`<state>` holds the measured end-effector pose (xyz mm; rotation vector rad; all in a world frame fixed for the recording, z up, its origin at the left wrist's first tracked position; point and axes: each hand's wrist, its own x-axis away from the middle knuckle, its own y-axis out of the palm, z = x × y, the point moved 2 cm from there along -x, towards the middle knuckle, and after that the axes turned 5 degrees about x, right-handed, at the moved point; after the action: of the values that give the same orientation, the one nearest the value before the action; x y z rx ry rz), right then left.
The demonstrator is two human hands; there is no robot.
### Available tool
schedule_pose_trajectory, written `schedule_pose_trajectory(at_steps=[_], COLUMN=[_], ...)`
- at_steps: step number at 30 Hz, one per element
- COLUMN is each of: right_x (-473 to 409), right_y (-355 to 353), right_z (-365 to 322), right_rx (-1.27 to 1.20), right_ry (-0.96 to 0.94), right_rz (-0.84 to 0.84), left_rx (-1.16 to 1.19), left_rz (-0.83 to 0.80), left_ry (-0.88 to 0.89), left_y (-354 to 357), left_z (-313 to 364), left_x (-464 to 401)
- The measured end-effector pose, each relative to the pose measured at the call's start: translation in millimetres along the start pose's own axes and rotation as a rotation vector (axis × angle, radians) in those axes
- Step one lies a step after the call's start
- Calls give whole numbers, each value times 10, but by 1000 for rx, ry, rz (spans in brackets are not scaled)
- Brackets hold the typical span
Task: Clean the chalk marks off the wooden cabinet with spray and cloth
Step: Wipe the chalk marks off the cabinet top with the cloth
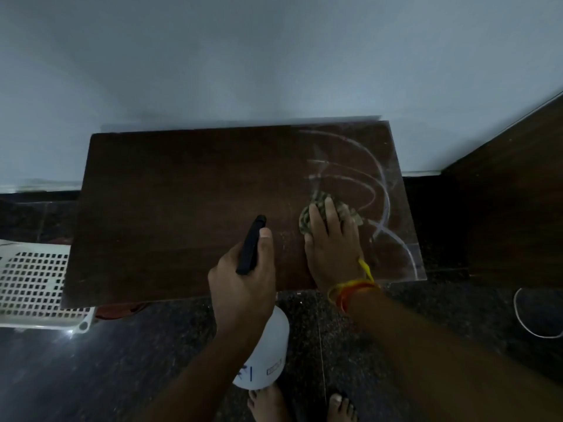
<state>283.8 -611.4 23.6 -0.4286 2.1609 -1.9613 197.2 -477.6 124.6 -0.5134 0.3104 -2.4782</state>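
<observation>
A: In the head view, what could go wrong here?

B: The right hand (330, 248) lies flat, fingers straight, pressing the cloth (323, 213) onto the cabinet top (182, 193) at centre right of the frame. Chalk marks (365, 166) curve above and to the right of it, running close to the right edge. I judge a wide wipe toward them could carry the cloth off that edge, or just smear chalk into the clean dark wood on the left.

A: And the other hand?

B: The left hand (243, 281) is wrapped round the neck of the spray bottle (265, 345), thumb along its black nozzle (252, 245), at lower centre. The bottle hangs past the front edge, over the floor (122, 360); a loose grip would likely drop it near the bare feet (301, 403).

A: Room to move?

B: Plenty leftward across the bare top. The wall (274, 56) bounds the upper edge, so far strokes stop there. A white perforated basket (33, 284) sits at lower left, beside the cabinet's corner.
</observation>
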Motion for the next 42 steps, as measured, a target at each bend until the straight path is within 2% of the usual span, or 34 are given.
schedule_pose_trajectory(at_steps=[4, 9, 12, 17, 21, 26, 31, 39, 42], right_x=[-397, 54, 147, -337, -884, -736, -655, -1570, -1604], right_y=[3, -62, -64, -49, -50, -27, -64, -115, -96], right_z=[-6, -73, -73, -55, 9, -49, -55, 37, 51], right_rx=[31, 15, 11, 3, 45, 55, 3, 2, -4], right_ry=[12, 35, 10, 31, 28, 57, 75, 45, 55], right_rz=[-54, -16, -60, 1, -43, -79, -20, -5, 6], left_rx=[-11, -26, -23, -37, -17, -42, -37, 2, -30], left_rz=[15, 1, -7, -37, -37, -39, -37, -21, -1], left_ry=[-16, -67, -106, -91, -100, -112, -113, -130, -113], left_y=[-6, -18, -4, 39, 67, 54, 114, 243, 257], left_z=[-19, 102, 203, 305, 351, 365, 433, 432, 392], left_x=[-22, -77, -160, -293, -330, -434, -565, -691, -722])
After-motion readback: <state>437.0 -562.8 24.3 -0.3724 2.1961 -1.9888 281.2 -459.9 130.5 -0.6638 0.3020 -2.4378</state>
